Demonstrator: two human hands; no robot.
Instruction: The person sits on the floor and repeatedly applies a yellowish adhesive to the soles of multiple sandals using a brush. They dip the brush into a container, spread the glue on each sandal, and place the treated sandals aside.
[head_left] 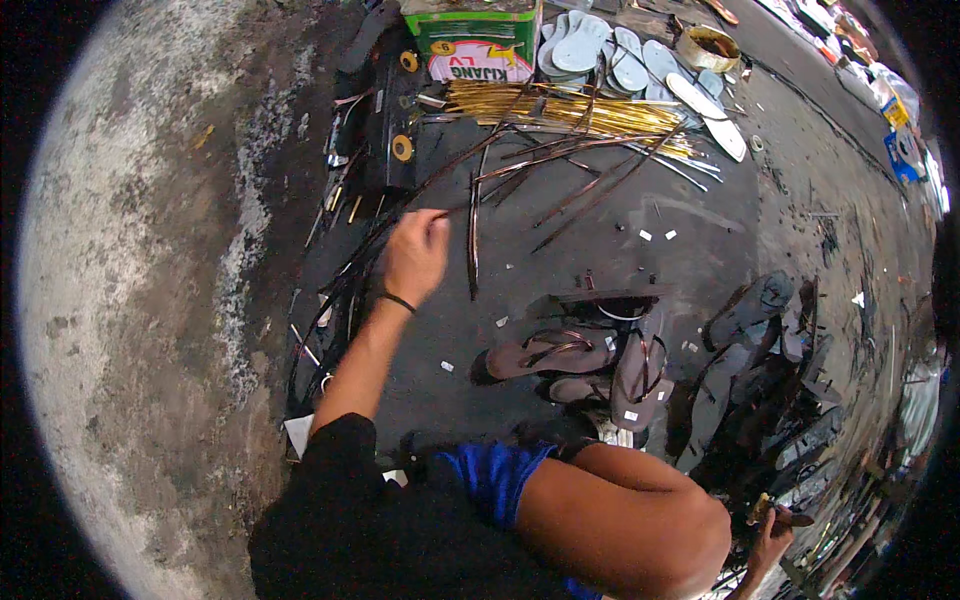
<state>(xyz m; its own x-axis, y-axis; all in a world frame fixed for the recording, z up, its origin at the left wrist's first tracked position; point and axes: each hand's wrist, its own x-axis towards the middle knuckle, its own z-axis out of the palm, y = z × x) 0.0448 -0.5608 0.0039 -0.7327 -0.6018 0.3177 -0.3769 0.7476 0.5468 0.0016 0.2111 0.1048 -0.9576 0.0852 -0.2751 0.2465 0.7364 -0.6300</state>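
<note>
My left hand (415, 258), a dark band on its wrist, reaches over the dark mat with its fingers closed. They appear to pinch one of the long, thin dark strips (440, 178); the grip is partly hidden. More dark strips (474, 245) lie just beyond. At the lower right, beside my bent knee, my right hand (768, 548) is closed around a small brown tool (797, 520) with a yellowish end; its exact kind is unclear. Between the hands lie brown thong sandals (553, 356), some overlapping.
Gold and silver rods (590, 110) lie at the back, before a green and white box (470, 45). Pale sandal soles (580, 45) pile beside it, near a round container (708, 47). A black case (392, 120) stands at left. Dark sandals (720, 400) heap at right.
</note>
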